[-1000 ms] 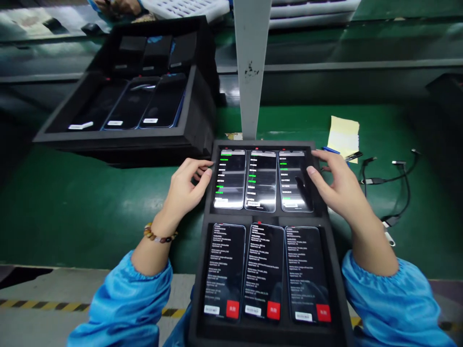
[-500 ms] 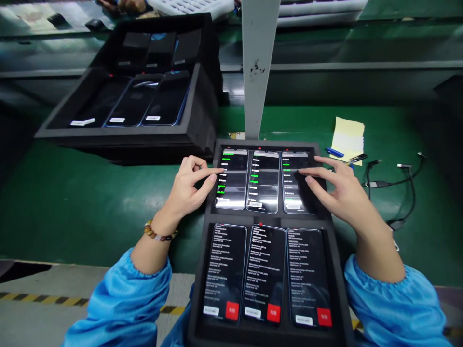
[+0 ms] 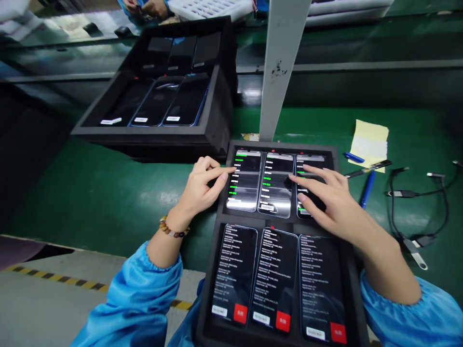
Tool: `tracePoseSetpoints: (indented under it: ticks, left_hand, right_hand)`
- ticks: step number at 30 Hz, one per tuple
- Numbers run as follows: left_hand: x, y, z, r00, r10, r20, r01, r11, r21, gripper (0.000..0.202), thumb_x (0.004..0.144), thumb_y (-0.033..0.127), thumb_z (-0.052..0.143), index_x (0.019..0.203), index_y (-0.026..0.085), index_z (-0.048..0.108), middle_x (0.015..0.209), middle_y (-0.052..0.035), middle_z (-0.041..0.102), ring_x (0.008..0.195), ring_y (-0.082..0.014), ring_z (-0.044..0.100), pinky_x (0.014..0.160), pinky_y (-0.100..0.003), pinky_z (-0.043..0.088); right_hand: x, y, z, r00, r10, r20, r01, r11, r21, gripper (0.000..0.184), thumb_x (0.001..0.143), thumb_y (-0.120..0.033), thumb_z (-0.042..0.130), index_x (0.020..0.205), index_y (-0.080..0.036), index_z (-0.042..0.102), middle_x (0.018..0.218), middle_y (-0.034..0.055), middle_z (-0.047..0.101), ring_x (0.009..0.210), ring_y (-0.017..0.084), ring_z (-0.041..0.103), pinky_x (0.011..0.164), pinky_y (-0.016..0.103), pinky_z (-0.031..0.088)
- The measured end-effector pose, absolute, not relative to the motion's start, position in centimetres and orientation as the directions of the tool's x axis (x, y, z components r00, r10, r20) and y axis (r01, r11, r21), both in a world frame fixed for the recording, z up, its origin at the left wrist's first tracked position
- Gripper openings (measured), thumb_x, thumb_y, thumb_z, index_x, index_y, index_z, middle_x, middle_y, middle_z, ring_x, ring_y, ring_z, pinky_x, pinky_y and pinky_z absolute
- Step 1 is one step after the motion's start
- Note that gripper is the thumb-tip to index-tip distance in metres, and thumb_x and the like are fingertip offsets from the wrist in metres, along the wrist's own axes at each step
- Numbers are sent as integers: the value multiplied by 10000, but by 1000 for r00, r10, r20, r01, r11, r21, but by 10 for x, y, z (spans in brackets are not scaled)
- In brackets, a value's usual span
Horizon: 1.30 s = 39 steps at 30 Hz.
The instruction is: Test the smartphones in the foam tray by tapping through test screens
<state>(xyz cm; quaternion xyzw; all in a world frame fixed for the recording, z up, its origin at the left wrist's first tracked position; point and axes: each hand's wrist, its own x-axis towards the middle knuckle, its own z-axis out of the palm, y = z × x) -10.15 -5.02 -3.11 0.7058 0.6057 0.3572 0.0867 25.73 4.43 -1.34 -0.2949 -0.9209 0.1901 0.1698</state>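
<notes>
A black foam tray (image 3: 210,299) holds two rows of smartphones. My left hand (image 3: 202,188) points with its index finger at the far-left phone (image 3: 245,185), whose screen shows a list partly in green; its other fingers curl and nothing is held. The index fingertip of my right hand (image 3: 331,200) is at the right edge of the far-middle phone (image 3: 275,193). Its spread fingers cover part of the far-right phone (image 3: 313,158). In the near row, the left phone (image 3: 235,270), middle phone (image 3: 277,274) and right phone (image 3: 321,279) show dark text screens with red squares.
Stacked black trays (image 3: 217,130) with more phones stand at the back left. A grey post (image 3: 282,72) rises behind my tray. To the right lie a yellow paper (image 3: 369,140), pens (image 3: 368,190) and cables (image 3: 415,194). Another person's hands (image 3: 154,7) appear at the top.
My right hand has shifted left, its index fingertip going from the far-right phone to the far-middle one. My left hand stays at the far-left phone. The whole view has shifted.
</notes>
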Motion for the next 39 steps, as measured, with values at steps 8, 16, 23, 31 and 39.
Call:
tracePoseSetpoints:
  ticks: [8, 16, 23, 31, 39]
  left_hand:
    - [-103, -51, -29, -12, 931, 364, 777, -221, 589, 366, 1124, 307, 497, 1358, 277, 777, 930, -37, 601, 913, -212, 569, 890, -427, 467]
    - [-103, -53, -27, 31, 938, 346, 761, -247, 600, 368, 1123, 297, 499, 1364, 265, 775, 944, -41, 606, 927, -212, 554, 889, -414, 456]
    - [-101, -53, -26, 63, 938, 341, 770, -263, 581, 362, 1119, 284, 511, 1362, 244, 777, 963, -47, 616, 930, -211, 540, 889, -403, 441]
    - [-100, -56, -21, 246, 945, 217, 767, -326, 552, 226, 1050, 347, 670, 1094, 275, 880, 922, -44, 564, 897, -210, 511, 841, -393, 402]
    - [-101, -55, -17, 72, 945, 319, 586, -299, 754, 231, 1071, 270, 631, 1068, 244, 860, 857, -22, 675, 843, -179, 591, 820, -360, 452]
  right_hand:
    - [254, 44, -19, -780, 595, 196, 482, 770, -417, 451, 1113, -339, 488, 1555, -307, 569, 1504, 128, 682, 1563, 370, 470, 1202, 656, 371]
    - [252, 35, -13, -849, 504, 160, 392, 802, -450, 404, 1118, -339, 499, 1505, -325, 612, 1500, 76, 700, 1555, 333, 474, 1215, 639, 344]
    - [267, 46, -15, -766, 618, 175, 489, 738, -466, 428, 1125, -369, 459, 1521, -334, 616, 1514, 89, 676, 1545, 337, 492, 1225, 626, 349]
    - [298, 60, -8, -710, 702, 55, 576, 624, -527, 359, 1097, -485, 510, 1305, -372, 780, 1514, 87, 662, 1498, 371, 533, 1202, 678, 384]
    - [302, 59, 1, -562, 811, 162, 535, 506, -677, 269, 1084, -444, 588, 1242, -353, 785, 1326, 40, 765, 1350, 282, 654, 1176, 521, 504]
